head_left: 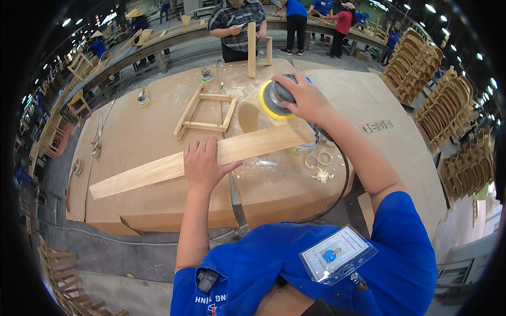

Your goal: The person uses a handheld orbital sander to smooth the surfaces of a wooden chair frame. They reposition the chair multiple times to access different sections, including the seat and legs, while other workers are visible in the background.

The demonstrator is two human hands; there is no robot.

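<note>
Cardboard-covered workbench (132, 137) fills the middle. Stacks of curved wooden parts (443, 110) on the floor, right side. Co-worker in a plaid shirt (240, 23) at the bench's far edge. Bent wooden strip (247, 147) over the near half of the bench, long flat leg running out left, curl at the right end; can't tell what supports it. Small wooden frame (205, 126) lies just beyond it. Left hand (203, 163) grips the flat leg: fingers over the far edge, thumb on the near face. Right hand (305, 100) is wrapped round a disc sander (278, 95), yellow-rimmed pad tilted at the curl; contact line hidden. Two pale rings (318, 160) near right, wood shavings (322, 176) just beside them, small metallic strip (268, 163) to their left.
</note>
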